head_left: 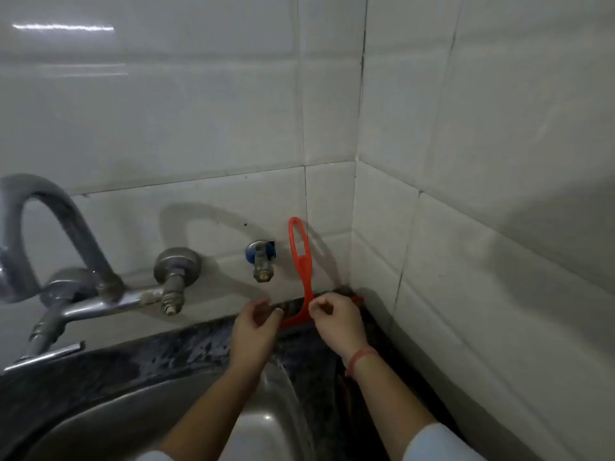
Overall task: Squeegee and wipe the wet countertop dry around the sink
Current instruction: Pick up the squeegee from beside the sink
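A red squeegee [301,261] stands on its blade in the back right corner of the dark wet countertop [199,341], its looped handle leaning up against the white tiled wall. My left hand [254,331] hovers at the blade's left end with its fingers curled apart and nothing in them. My right hand [336,322], a red thread around its wrist, covers the blade's right half. Its thumb and forefinger sit right at the base of the handle, and I cannot tell whether they grip it. The steel sink [109,417] lies below both forearms.
A curved metal tap [50,227] and its pipework [109,302] stick out from the wall on the left. A small brass-tipped valve [263,261] juts out just left of the squeegee handle. Tiled walls close the corner on the right.
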